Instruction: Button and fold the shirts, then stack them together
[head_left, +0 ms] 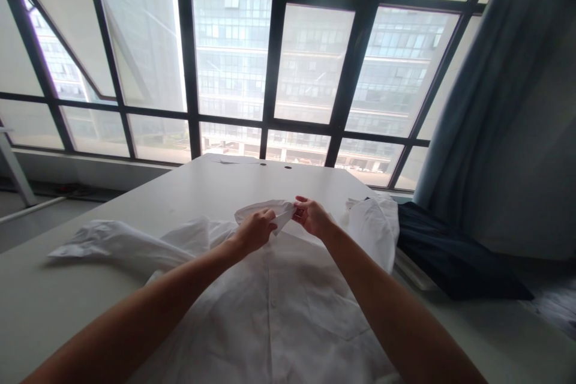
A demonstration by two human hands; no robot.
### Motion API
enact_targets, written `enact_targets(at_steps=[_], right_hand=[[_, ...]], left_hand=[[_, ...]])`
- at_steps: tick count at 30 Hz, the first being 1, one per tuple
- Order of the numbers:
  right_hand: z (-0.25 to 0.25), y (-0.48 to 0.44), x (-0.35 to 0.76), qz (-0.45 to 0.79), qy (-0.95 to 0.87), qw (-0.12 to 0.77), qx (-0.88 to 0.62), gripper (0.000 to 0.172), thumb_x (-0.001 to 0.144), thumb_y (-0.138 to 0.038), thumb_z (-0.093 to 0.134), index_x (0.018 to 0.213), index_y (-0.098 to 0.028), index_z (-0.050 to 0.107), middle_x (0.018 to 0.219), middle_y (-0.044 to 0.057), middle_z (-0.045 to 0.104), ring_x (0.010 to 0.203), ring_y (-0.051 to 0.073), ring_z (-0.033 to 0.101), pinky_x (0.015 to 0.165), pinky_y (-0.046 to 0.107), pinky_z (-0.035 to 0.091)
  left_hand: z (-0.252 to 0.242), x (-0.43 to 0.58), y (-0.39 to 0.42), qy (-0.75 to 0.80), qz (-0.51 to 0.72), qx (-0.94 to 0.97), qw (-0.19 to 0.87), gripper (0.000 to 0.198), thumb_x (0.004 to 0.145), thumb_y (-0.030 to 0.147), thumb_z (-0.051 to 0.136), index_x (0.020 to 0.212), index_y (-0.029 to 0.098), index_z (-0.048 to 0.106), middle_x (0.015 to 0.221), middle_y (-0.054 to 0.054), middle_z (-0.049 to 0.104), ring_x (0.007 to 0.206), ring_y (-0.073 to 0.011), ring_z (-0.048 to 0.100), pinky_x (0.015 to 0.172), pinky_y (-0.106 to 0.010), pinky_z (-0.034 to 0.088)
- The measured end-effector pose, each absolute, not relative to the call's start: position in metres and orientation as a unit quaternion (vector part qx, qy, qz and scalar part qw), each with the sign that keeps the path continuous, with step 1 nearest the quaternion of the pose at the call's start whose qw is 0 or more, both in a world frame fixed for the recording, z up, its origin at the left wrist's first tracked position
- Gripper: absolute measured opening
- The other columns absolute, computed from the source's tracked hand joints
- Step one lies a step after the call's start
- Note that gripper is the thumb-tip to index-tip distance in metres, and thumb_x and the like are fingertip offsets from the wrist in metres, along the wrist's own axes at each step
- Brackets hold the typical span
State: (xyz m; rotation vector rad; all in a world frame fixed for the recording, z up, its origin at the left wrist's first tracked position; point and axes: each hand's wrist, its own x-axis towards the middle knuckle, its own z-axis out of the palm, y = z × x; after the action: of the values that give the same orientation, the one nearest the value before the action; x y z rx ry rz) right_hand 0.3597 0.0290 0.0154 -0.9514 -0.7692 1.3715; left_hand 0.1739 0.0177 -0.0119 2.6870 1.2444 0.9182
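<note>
A white button-front shirt [270, 312] lies front side up on the white table [180, 192], its collar toward the window. One sleeve stretches out to the left; more white cloth is bunched at the right. My left hand [255, 230] is closed on the left part of the shirt collar [256, 209], thumb and fingers pinching the fabric. Close beside it, my right hand [310, 216] pinches the collar's tip between thumb and fingers, and the collar is lifted a little between both hands.
Dark folded cloth [454, 252] lies at the table's right side. A blue-grey curtain [477, 102] hangs behind it. Large black-framed windows [274, 60] stand beyond the table's far edge. A white metal frame [17, 168] is at the far left.
</note>
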Motion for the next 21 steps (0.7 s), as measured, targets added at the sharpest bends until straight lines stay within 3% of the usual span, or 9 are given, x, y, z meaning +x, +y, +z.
enact_targets(at_steps=[4, 7, 9, 12, 15, 18, 21], right_hand=[[0.015, 0.025, 0.354, 0.592, -0.372, 0.611, -0.371, 0.034, 0.072, 0.001, 0.060, 0.098, -0.020, 0.053, 0.071, 0.000, 0.064, 0.063, 0.013, 0.063, 0.060, 0.024, 0.055], [0.007, 0.028, 0.356, 0.573, -0.431, 0.596, -0.362, 0.040, 0.066, -0.001, 0.067, 0.099, -0.020, 0.056, 0.077, 0.000, 0.065, 0.069, 0.015, 0.065, 0.067, 0.028, 0.058], [0.002, 0.032, 0.361, 0.518, -0.482, 0.592, -0.386, 0.041, 0.063, -0.003, 0.070, 0.099, -0.020, 0.058, 0.079, -0.001, 0.062, 0.071, 0.015, 0.065, 0.072, 0.033, 0.059], [0.000, 0.036, 0.373, 0.357, -0.581, 0.574, -0.453, 0.040, 0.063, -0.008, 0.071, 0.100, -0.020, 0.063, 0.092, 0.002, 0.061, 0.077, 0.017, 0.064, 0.075, 0.038, 0.059], [0.010, 0.031, 0.383, 0.205, -0.720, 0.497, -0.439, 0.031, 0.073, -0.013, 0.065, 0.102, -0.023, 0.071, 0.119, 0.008, 0.059, 0.103, 0.022, 0.062, 0.087, 0.043, 0.057], [0.026, 0.019, 0.386, 0.139, -0.836, 0.366, -0.385, 0.030, 0.084, -0.010, 0.057, 0.098, -0.028, 0.076, 0.139, 0.006, 0.052, 0.129, 0.025, 0.050, 0.105, 0.048, 0.046], [0.036, 0.007, 0.386, 0.058, -0.877, 0.259, -0.401, 0.027, 0.088, -0.014, 0.060, 0.102, -0.030, 0.077, 0.144, 0.006, 0.050, 0.136, 0.029, 0.044, 0.109, 0.055, 0.038]], left_hand=[[-0.010, 0.175, 0.016, 0.378, 0.330, 0.863, 0.061, 0.006, 0.085, 0.020, 0.066, 0.089, 0.016, 0.062, 0.093, -0.009, 0.070, 0.082, -0.0227, 0.066, 0.070, -0.032, 0.050], [-0.009, 0.177, 0.014, 0.372, 0.349, 0.856, 0.086, 0.020, 0.093, 0.035, 0.059, 0.089, 0.016, 0.064, 0.084, -0.007, 0.070, 0.073, -0.0211, 0.065, 0.066, -0.030, 0.048], [-0.008, 0.178, 0.013, 0.373, 0.349, 0.855, 0.084, 0.025, 0.098, 0.033, 0.051, 0.085, 0.016, 0.065, 0.079, -0.007, 0.070, 0.071, -0.0202, 0.065, 0.065, -0.030, 0.047], [-0.007, 0.177, 0.012, 0.375, 0.335, 0.862, 0.058, 0.019, 0.095, 0.023, 0.054, 0.082, 0.015, 0.066, 0.081, -0.008, 0.071, 0.073, -0.0208, 0.067, 0.067, -0.030, 0.049], [-0.006, 0.177, 0.011, 0.383, 0.309, 0.869, 0.041, 0.014, 0.093, 0.021, 0.058, 0.085, 0.015, 0.068, 0.082, -0.009, 0.071, 0.074, -0.0219, 0.068, 0.070, -0.031, 0.051], [-0.005, 0.178, 0.008, 0.378, 0.290, 0.879, 0.030, 0.013, 0.091, 0.021, 0.061, 0.098, 0.015, 0.070, 0.089, -0.010, 0.073, 0.081, -0.0234, 0.070, 0.074, -0.033, 0.053], [-0.003, 0.179, 0.005, 0.362, 0.281, 0.888, 0.027, 0.018, 0.090, 0.019, 0.063, 0.106, 0.016, 0.070, 0.095, -0.009, 0.074, 0.086, -0.0239, 0.070, 0.078, -0.033, 0.053]])
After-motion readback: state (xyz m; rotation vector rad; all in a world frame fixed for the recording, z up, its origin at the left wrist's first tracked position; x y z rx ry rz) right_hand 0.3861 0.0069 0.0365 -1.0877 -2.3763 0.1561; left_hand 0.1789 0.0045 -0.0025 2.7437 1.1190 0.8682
